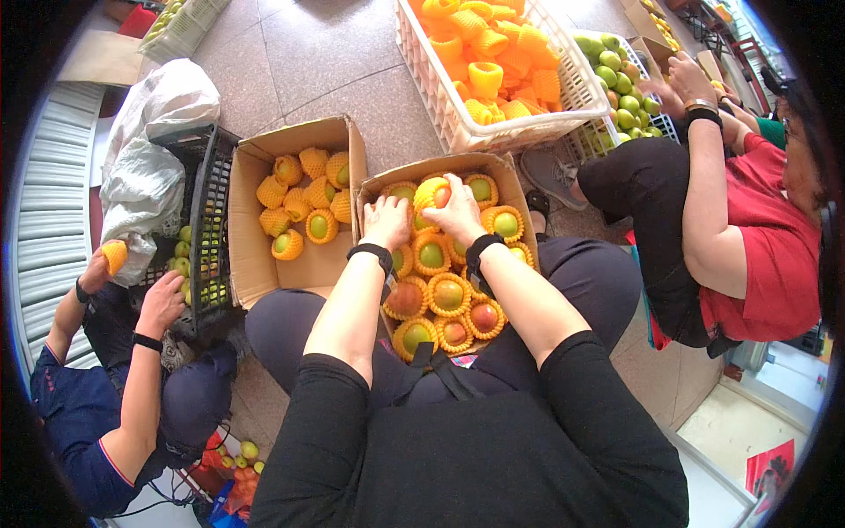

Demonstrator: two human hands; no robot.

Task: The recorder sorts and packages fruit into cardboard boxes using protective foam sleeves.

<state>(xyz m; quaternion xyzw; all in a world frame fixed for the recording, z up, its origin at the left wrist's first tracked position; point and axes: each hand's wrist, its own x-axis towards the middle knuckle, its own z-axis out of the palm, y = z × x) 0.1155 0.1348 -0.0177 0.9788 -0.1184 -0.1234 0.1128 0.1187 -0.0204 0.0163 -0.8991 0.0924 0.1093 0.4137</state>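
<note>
My right hand point(460, 214) grips a red-and-green fruit in a yellow foam net sleeve point(432, 193), raised over the top layer of a cardboard box point(377, 177) between my knees. Inside that box, several sleeved fruits point(449, 295) sit closely packed, their bare green or reddish ends facing up. My left hand point(389, 221) is palm down at the box's left side, over the fruits there; its fingertips overlap them and its grip is hidden. A second cardboard box point(290, 264) adjoins on the left, with several sleeved fruits point(314, 191) lying loosely in it.
Ahead stands a white plastic crate point(455, 132) of orange foam sleeves point(492, 46). At left, a person in a dark cap point(198, 396) holds a foam sleeve beside a black crate point(214, 218). At right, a person in red point(772, 264) sits near a crate of green fruit point(620, 82).
</note>
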